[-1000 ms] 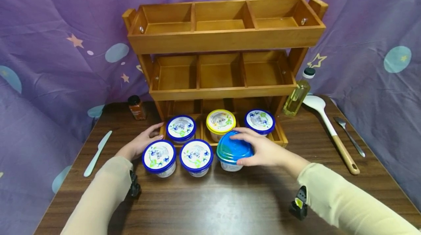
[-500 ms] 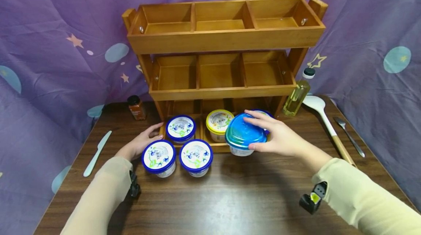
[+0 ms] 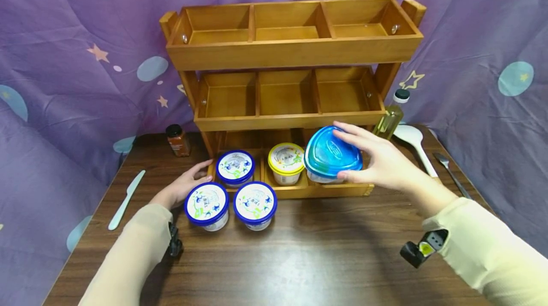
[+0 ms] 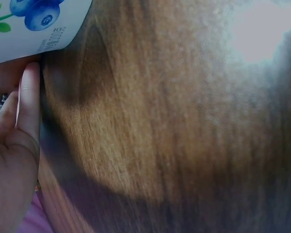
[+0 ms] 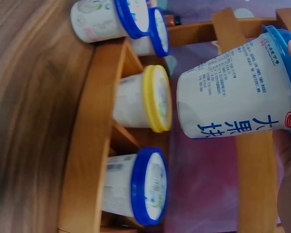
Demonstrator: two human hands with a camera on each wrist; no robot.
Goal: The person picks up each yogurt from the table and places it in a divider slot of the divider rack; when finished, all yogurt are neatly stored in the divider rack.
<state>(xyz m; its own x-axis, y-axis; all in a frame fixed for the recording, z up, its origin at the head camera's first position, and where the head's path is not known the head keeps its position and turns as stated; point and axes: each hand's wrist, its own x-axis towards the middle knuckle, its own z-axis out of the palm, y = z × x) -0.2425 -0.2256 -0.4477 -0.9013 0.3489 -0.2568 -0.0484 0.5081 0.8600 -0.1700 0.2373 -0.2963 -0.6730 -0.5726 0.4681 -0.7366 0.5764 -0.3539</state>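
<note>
Gripping the blue-lidded cup point(image 3: 330, 156) by its lid, the right hand point(image 3: 383, 163) has lifted it off the table point(image 3: 299, 258) to hover above the rack's point(image 3: 295, 49) bottom-right compartment, while the left hand point(image 3: 180, 187) stays loosely open beside another cup point(image 3: 207, 205).

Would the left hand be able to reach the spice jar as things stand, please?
Probably yes: the left hand rests open on the table by the rack's corner, and only bare tabletop lies between it and the spice jar.
</note>
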